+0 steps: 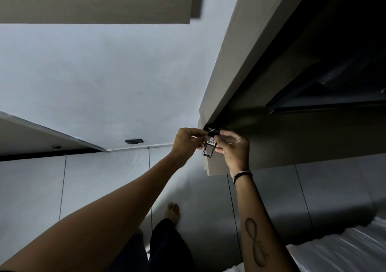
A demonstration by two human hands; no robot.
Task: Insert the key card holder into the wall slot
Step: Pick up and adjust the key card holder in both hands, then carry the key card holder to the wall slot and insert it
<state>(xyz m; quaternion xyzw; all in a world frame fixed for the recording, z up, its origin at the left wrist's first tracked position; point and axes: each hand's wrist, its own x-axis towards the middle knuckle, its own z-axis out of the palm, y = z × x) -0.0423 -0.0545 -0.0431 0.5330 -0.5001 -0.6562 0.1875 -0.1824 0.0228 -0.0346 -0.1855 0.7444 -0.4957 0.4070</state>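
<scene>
A small clear key card holder (208, 149) with a black frame and a white handwritten label hangs between my two hands. A dark key ring and key sit at its top. My left hand (187, 141) pinches the holder's upper left side. My right hand (232, 146) grips its right side and top. Both hands are raised in front of the corner of a beige wooden panel (221, 67). No wall slot can be picked out for certain.
A white wall (104, 79) fills the middle. A small dark fitting (134, 141) sits low on it, near the tiled floor (100, 177). A dark recess (334, 62) opens behind the panel at right. A white bed edge (344, 248) lies at lower right. My bare foot (173, 211) stands on the floor.
</scene>
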